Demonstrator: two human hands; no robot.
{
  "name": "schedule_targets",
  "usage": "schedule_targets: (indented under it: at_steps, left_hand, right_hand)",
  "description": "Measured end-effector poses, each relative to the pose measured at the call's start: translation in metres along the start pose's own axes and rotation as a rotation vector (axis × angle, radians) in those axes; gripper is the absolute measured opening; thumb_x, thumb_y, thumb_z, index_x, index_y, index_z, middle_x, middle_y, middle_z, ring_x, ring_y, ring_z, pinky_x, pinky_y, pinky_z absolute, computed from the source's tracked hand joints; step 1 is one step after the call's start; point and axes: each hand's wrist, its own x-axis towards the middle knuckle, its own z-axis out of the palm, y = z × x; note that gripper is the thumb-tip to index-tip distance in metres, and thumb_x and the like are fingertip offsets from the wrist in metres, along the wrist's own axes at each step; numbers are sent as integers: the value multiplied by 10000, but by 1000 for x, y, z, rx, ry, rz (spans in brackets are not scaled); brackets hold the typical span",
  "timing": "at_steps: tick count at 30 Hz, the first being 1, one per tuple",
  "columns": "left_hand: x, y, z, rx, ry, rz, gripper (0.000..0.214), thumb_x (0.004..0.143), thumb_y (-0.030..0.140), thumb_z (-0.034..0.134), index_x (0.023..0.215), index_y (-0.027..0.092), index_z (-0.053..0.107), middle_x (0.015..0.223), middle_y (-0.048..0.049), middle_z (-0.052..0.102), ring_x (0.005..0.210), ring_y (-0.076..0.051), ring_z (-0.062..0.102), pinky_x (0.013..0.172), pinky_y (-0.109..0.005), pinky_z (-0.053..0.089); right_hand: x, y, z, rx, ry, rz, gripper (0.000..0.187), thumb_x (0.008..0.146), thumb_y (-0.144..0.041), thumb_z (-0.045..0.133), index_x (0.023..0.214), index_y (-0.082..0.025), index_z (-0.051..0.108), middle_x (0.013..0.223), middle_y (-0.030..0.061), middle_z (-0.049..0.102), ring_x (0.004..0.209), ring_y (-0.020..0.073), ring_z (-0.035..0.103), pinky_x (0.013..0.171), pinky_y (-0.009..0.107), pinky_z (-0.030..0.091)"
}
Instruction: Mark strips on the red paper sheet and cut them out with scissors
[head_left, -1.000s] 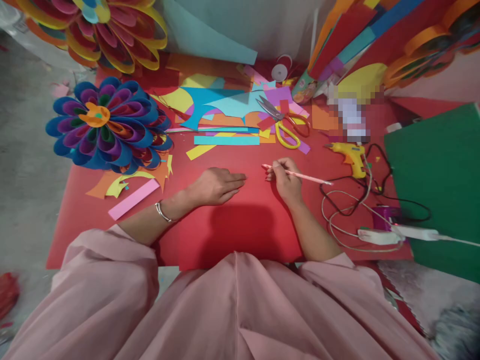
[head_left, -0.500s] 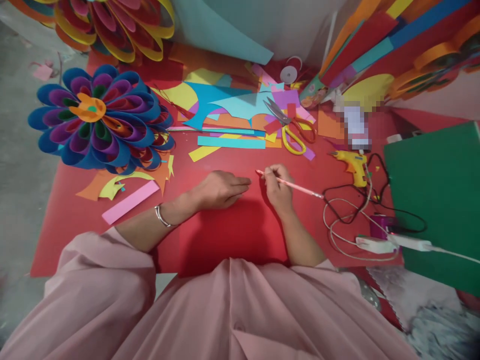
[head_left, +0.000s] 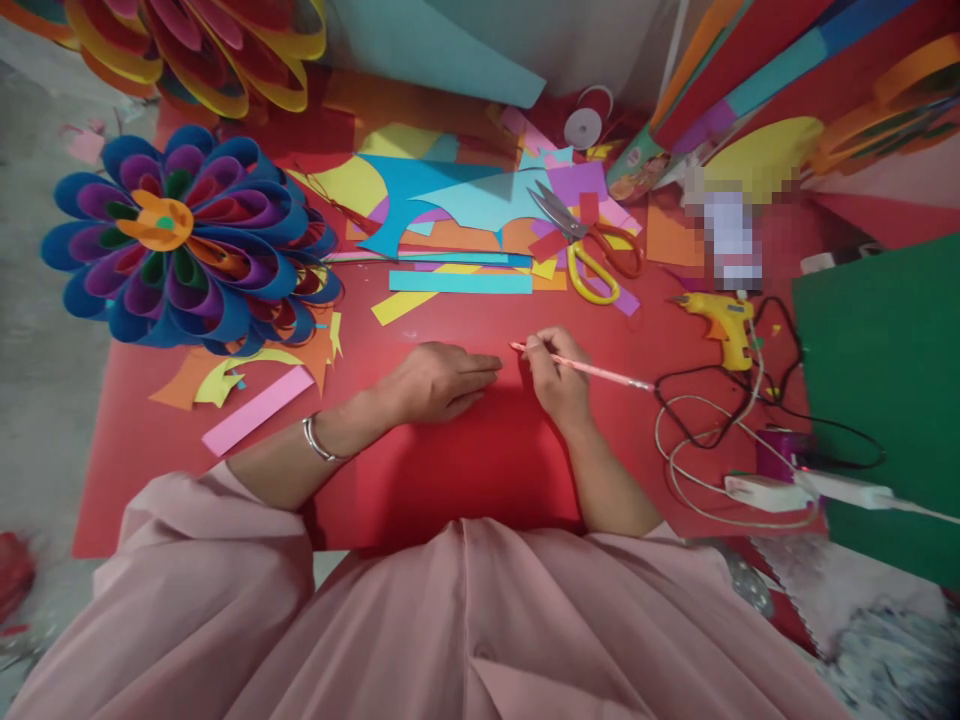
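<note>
My left hand (head_left: 444, 382) lies flat, fingers stretched to the right, on a red sheet (head_left: 472, 480) at the front of the red table. In my right hand (head_left: 556, 375) a pink pencil (head_left: 600, 371) is pinched, its tip pointing left toward my left fingertips and its rear end toward the cables. The tip is close to the red surface; whether it touches I cannot tell. Beyond my hands lie a turquoise paper strip (head_left: 461, 282), a yellow strip (head_left: 405, 304) and scissors (head_left: 589, 245) with yellow and red handles.
A blue and purple paper flower (head_left: 187, 235) stands at the left, near a pink strip (head_left: 257, 410). On the right are a yellow glue gun (head_left: 724, 325), tangled cables (head_left: 675, 450), a white power plug (head_left: 769, 492) and a green board (head_left: 885, 400). Paper scraps (head_left: 480, 205) cover the back.
The camera view has shifted slightly, so the things on the right appear farther right. My hands and the pencil hold nearly the same pose.
</note>
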Motion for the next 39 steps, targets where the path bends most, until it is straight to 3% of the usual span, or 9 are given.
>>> schedule_targets:
  at_steps: [28, 39]
  left_hand:
    - [-1, -1, 1, -12, -33, -29, 273, 1055, 284, 566, 1226, 225, 770, 1280, -80, 819, 914, -215, 813, 783, -356, 634]
    - [-3, -1, 3, -46, -26, -25, 299, 1031, 209, 557, 1234, 226, 775, 1270, -83, 823, 953, -224, 815, 794, -369, 630]
  right_hand:
    - [-6, -9, 4, 50, 32, 25, 271, 1024, -445, 581, 823, -264, 590, 717, -26, 656, 657, 169, 605, 639, 314, 445]
    - [-1, -13, 15, 7, -77, -13, 270, 1014, -432, 575, 800, -269, 603, 744, -13, 697, 728, 192, 655, 689, 326, 468]
